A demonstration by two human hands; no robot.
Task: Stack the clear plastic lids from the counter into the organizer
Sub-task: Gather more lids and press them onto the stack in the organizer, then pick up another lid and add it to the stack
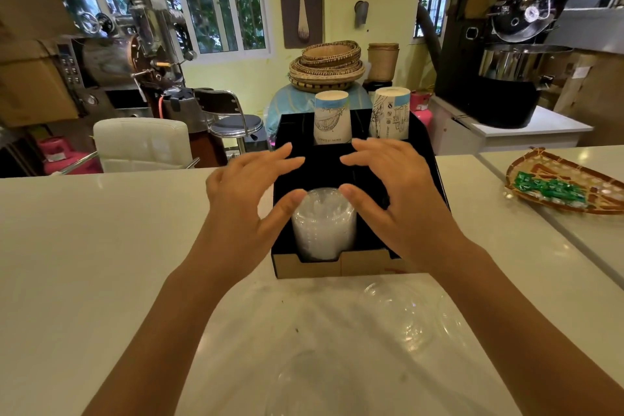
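Note:
A black cardboard organizer (435, 179) stands on the white counter in front of me. A tall stack of clear plastic lids (322, 230) fills its front left slot. My left hand (246, 192) hovers at the stack's left with fingers spread, its thumb tip touching the top edge. My right hand (395, 192) mirrors it on the right, fingers apart, thumb at the stack's top. Neither hand grips anything. More clear lids (401, 317) and crumpled clear plastic wrap (304, 365) lie on the counter between my forearms.
Two stacks of printed paper cups (331, 118) (390, 115) stand upside down in the organizer's back slots. A woven tray (567, 186) with green packets lies at the right. Beyond the counter are a white chair (141, 143), a stool and coffee roasting machines.

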